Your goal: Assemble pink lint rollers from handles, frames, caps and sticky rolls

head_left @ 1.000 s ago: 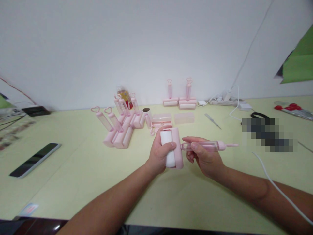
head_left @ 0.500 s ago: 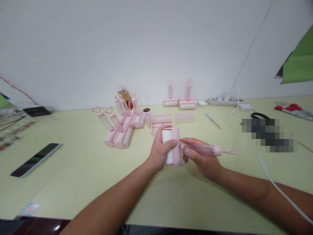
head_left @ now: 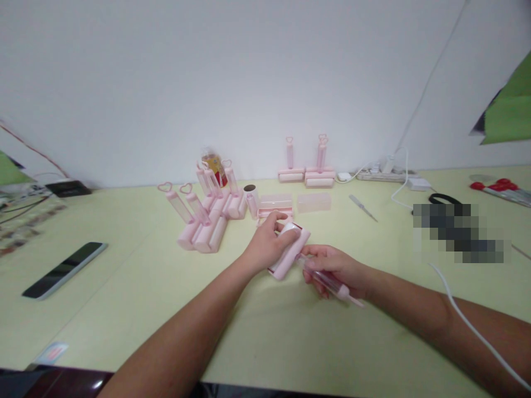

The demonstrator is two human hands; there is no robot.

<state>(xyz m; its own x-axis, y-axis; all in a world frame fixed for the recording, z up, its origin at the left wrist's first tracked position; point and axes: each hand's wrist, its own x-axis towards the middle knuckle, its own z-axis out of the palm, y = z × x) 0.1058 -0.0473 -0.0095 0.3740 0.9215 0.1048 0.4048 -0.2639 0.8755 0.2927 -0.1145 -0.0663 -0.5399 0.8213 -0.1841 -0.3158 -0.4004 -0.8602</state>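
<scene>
My left hand (head_left: 267,243) is wrapped round a pink roller head (head_left: 286,264) with a white roll in it, tilted above the table. My right hand (head_left: 338,268) grips a clear pink handle (head_left: 326,278), whose inner end meets the side of the roller head; its loop end points down to the right. Just behind my left hand lie an open pink roller case (head_left: 275,211) and a clear cover (head_left: 314,202). A white roll with a brown core (head_left: 250,193) stands beside them.
Several pink rollers (head_left: 211,229) with heart-loop handles stand at the left centre, others (head_left: 319,178) by the wall. A phone (head_left: 64,271) lies left. At right are a screwdriver (head_left: 363,208), a power strip (head_left: 384,175), red-handled scissors (head_left: 501,187) and a white cable (head_left: 468,320).
The roller head and handle have turned together, so the handle's loop end now points lower and nearer me. My right hand has turned along with it. The view has shifted slightly.
</scene>
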